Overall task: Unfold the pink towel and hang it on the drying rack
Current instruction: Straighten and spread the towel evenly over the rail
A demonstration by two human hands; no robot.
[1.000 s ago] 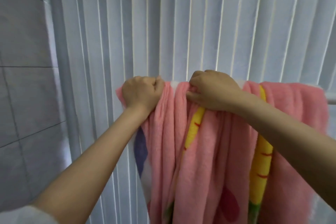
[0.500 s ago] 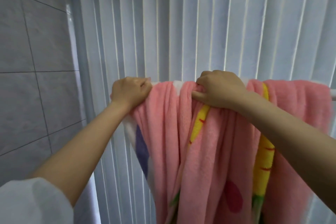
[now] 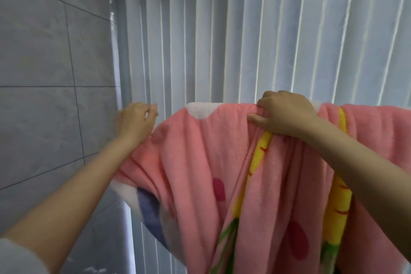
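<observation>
The pink towel (image 3: 200, 151), printed with yellow, purple, red and green shapes, hangs draped over a horizontal bar of the drying rack, which the cloth hides almost entirely. My right hand (image 3: 287, 113) pinches a bunch of the towel at its top edge. At the towel's left end my left hand (image 3: 135, 120) is blurred and closed on the towel's edge, which stretches from it up to the bar.
White vertical blinds (image 3: 244, 40) hang right behind the towel. A grey tiled wall (image 3: 51, 73) closes off the left side, close to my left hand.
My left hand has pulled the towel's left end out to the left, spreading the cloth wider along the bar. My right hand keeps its pinch on the top edge.
</observation>
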